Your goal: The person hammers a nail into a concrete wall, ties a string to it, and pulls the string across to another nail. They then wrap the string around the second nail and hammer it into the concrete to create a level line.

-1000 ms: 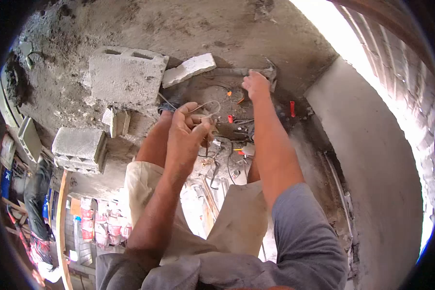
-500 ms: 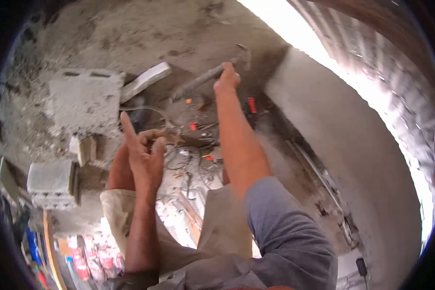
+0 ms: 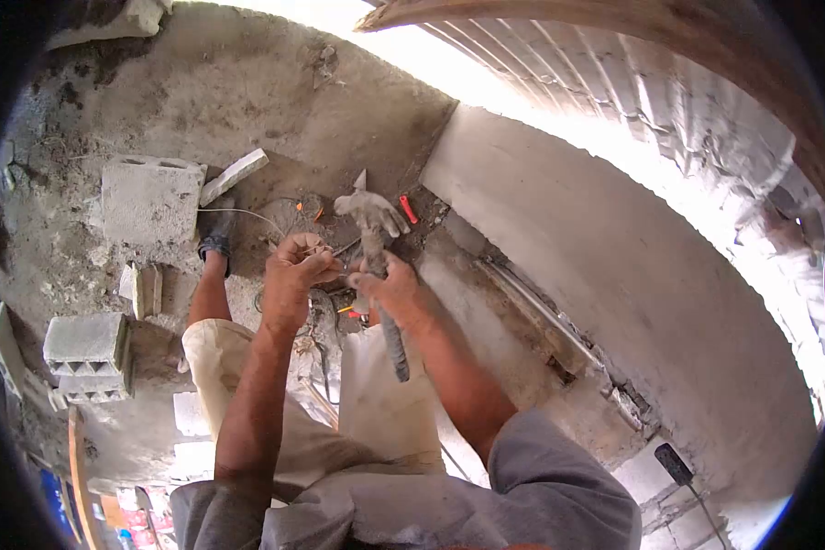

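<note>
with the hammer [image 3: 373,240] just left of the red handle [image 3: 408,210], our right hand [image 3: 396,291] wraps the hammer's shaft and our left hand [image 3: 291,278] seems pinched on thin wire [image 3: 247,213], so we judge the step as handling both, the next move calling for steadiness.

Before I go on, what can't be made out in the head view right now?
All in the head view:
Thin wire: its end is lost at the left hand, too small to trace.
Hammer handle: middle covered by the right hand.
Red object: too small to identify.
Dark cable: cut off at the bottom edge.
</note>
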{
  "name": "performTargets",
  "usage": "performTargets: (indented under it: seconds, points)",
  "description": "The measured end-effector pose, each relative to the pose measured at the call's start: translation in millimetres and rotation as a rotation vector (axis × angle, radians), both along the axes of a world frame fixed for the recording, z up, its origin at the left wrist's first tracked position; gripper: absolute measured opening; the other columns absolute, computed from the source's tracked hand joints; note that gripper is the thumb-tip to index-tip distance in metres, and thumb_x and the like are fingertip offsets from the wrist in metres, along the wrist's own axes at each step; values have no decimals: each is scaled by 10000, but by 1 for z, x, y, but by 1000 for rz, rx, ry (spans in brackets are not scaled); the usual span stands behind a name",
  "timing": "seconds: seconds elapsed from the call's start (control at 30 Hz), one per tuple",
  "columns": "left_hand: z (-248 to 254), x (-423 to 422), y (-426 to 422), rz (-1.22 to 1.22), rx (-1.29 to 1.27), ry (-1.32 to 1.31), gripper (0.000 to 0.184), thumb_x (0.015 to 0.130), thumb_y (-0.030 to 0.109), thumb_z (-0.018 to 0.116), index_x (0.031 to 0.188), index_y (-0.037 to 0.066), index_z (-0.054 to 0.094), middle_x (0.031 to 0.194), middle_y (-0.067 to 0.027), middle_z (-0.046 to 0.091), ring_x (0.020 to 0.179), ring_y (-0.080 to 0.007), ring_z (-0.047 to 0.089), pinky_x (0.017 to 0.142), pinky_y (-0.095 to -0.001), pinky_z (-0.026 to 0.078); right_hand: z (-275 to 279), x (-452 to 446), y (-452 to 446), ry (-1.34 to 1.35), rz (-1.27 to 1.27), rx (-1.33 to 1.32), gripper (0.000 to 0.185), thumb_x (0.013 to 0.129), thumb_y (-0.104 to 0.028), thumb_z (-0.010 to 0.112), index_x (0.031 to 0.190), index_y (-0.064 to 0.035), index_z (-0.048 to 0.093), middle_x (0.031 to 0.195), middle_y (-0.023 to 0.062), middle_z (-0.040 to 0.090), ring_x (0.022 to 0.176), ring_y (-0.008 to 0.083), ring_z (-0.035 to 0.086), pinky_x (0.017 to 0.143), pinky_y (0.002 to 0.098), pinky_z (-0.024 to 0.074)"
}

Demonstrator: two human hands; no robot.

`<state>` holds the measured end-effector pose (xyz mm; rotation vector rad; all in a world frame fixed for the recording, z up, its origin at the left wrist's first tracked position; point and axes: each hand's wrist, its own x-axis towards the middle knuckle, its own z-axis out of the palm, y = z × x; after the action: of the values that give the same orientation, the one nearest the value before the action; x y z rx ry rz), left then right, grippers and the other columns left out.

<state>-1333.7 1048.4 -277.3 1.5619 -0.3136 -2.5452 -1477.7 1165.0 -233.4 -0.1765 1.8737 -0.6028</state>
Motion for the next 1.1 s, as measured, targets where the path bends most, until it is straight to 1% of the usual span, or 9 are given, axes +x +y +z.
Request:
performTargets:
  seconds: [0.23, 0.33, 0.5, 0.7, 0.73, 0.83, 0.9, 0.97, 1.1]
  points:
    - [72, -13, -4, 9, -107, -18, 146, 892, 119, 660, 997, 26, 619, 855, -46, 661, 769, -149, 669, 700, -278, 557, 47, 6, 2, -193, -408, -68, 183, 772, -140, 729, 895, -67, 615, 729, 17, 613, 581, 99, 547, 541, 274, 454]
    - [94, -24, -6, -42, -173, -59, 182, 913, 181, 651, 992, 18, 640, 850, -53, 667, 765, -133, 659, 694, -266, 548, 63, -3, 1, -56, -388, -137, 165, 786, -130, 732, 873, -75, 603, 695, -13, 591, 569, 74, 522, 513, 253, 423]
    - [110, -58, 9, -155, -333, -25, 211, 931, 202, 632, 968, -5, 640, 838, -58, 662, 759, -135, 647, 696, -281, 534, 69, -14, 30, -113, -393, -186, 150, 804, -127, 719, 858, -77, 588, 677, -17, 584, 543, 67, 501, 505, 240, 410]
    - [99, -91, 52, -378, -477, 22, 174, 933, 174, 621, 892, 6, 640, 773, -21, 625, 689, -100, 597, 640, -258, 489, 79, -34, 49, -210, -572, -192, 159, 810, -107, 706, 863, -80, 558, 648, 11, 551, 521, 108, 520, 502, 264, 423]
    - [107, -98, 53, -335, -350, 35, 182, 934, 176, 612, 876, 5, 639, 756, -9, 610, 669, -96, 573, 614, -253, 475, 77, -37, 51, -196, -646, -223, 163, 807, -106, 709, 859, -78, 557, 663, 16, 556, 533, 112, 525, 510, 270, 427]
    - [91, -122, 65, -378, -308, 67, 183, 933, 170, 613, 876, -1, 639, 765, -12, 606, 688, -97, 584, 605, -254, 480, 79, -54, 62, -179, -736, -277, 189, 808, -142, 729, 895, -66, 580, 709, 24, 579, 583, 122, 546, 540, 283, 438]
    - [84, -144, 70, -390, -280, 134, 176, 930, 166, 616, 879, -1, 643, 774, -14, 608, 694, -96, 585, 602, -253, 481, 82, -68, 68, 143, -591, -219, 209, 813, -169, 739, 931, -58, 607, 719, 20, 590, 581, 116, 539, 539, 278, 427]
    - [69, -171, 74, -396, -250, 191, 170, 927, 161, 619, 882, -1, 646, 782, -17, 610, 700, -95, 586, 599, -252, 481, 94, -87, 74, 163, -630, -138, 209, 815, -174, 739, 936, -54, 616, 728, 20, 592, 573, 114, 531, 531, 278, 421]
    - [18, -238, 94, -310, -468, 323, 138, 875, 150, 664, 904, 15, 663, 778, -29, 617, 690, -90, 574, 583, -249, 466, 92, -126, 121, 322, -631, -24, 174, 830, -150, 714, 929, -39, 623, 733, 15, 584, 534, 110, 502, 494, 281, 398]
